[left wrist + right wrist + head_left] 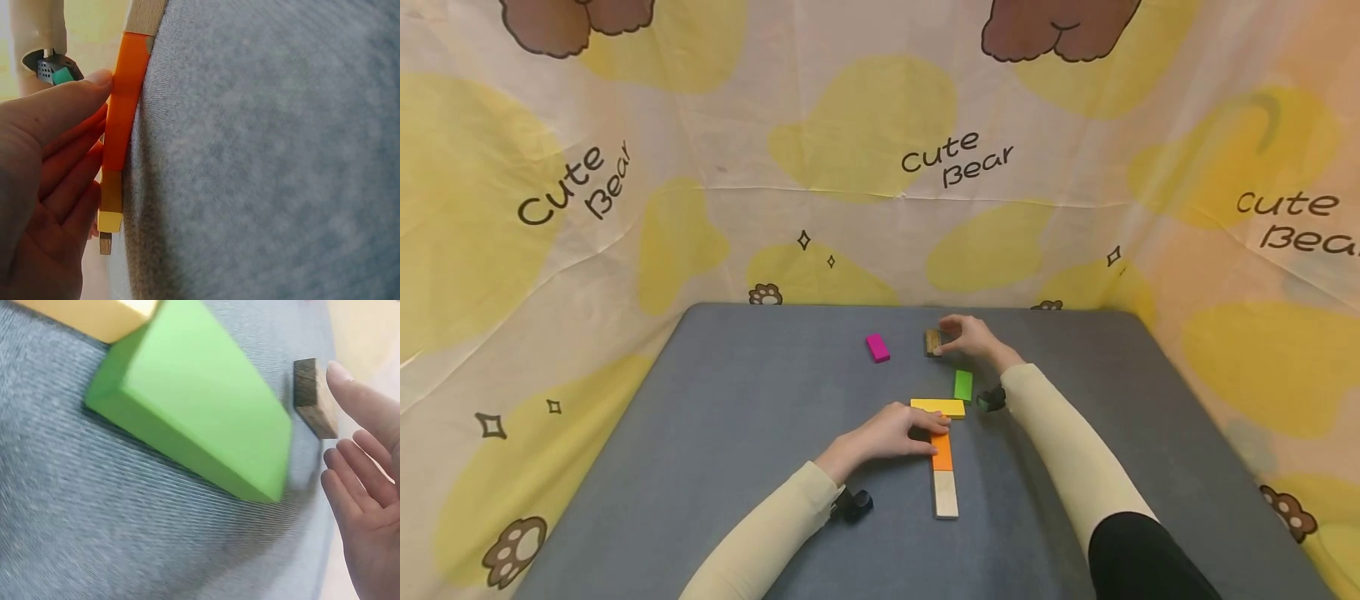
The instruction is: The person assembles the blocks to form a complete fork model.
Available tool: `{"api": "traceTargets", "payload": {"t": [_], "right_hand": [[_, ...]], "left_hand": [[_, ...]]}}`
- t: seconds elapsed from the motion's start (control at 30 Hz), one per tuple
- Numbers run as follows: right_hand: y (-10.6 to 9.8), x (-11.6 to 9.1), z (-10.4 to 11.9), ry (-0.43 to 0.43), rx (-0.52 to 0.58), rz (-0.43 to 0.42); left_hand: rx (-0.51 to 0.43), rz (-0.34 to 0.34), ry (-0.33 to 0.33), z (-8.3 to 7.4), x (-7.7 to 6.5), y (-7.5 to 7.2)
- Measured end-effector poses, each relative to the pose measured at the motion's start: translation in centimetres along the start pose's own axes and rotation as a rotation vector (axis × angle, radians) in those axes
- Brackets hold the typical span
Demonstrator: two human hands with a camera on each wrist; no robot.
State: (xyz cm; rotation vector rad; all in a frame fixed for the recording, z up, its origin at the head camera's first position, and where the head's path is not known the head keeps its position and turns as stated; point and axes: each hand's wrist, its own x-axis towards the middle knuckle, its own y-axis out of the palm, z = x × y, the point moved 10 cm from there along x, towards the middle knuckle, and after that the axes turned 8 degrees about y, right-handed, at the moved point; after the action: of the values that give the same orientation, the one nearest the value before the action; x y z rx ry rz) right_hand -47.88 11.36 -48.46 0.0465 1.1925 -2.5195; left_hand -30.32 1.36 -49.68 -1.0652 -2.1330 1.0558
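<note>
Left hand (891, 432) relaxed on orange block (942, 458) | right hand (976, 339) spread by dark-wood block (932, 342) | we're risking wristcam (991, 399) nudging green block (963, 385)

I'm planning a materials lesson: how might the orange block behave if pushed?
The orange block looks solid and straight-edged, so probably stiff. Lying flat, it should slide rather than roll or tip. The pale block butts against its end, so pushing that way might shift both.

A person in plain cream long sleeves (1067, 446), fitted near the wrists, black fabric (1138, 554) higher on the right arm, a small black left-wrist device (857, 505), a right-wrist device (57, 69) (dotted with holes, teal-faced).
</note>
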Motion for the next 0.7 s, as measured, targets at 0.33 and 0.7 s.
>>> {"api": "traceTargets", "payload": {"t": [0.33,0.7], "right_hand": [[0.81,-0.07,-0.15,0.013,-0.01,-0.015],[0.91,-0.17,-0.1,0.005,-0.03,-0.05]], "left_hand": [[0.013,-0.007,0.007,0.03,-0.01,0.0],[0.021,-0.004,0.012,-0.23,0.04,-0.15]]}}
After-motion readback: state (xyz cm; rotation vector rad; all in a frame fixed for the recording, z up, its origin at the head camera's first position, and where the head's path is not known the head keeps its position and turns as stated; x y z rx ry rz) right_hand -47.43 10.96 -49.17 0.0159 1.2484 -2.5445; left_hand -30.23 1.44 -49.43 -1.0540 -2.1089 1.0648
